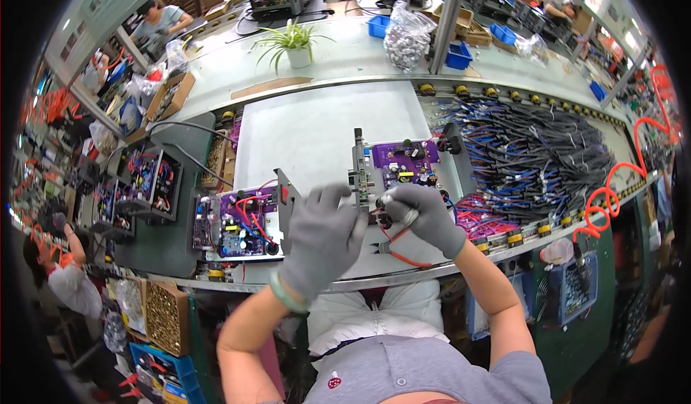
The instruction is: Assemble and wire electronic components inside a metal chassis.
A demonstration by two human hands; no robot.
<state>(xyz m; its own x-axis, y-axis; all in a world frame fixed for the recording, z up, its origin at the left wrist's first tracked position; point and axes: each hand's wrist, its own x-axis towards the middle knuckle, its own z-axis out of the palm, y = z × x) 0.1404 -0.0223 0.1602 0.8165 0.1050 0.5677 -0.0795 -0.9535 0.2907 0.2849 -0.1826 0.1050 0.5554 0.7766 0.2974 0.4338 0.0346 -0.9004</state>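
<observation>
the wires (536, 155) heap up right of the right board (403, 158); if that board slides right, a lead could snag. the panel (359, 159) stands upright along the board's left edge, and a crooked push could tilt it or strain its parts. my left hand (324, 238) is near and left of the panel, fingers lightly curved; i cannot tell if it grips anything. my right hand (426, 215) is pinched narrow on a small part (382, 204) at the panel's near end, where bulky glove tips could let it slip. the cutters (409, 260) lie just near of that hand, easily knocked. my left hand covers some bench; its fingertips blur, and my right fingers mostly hide the small part.
</observation>
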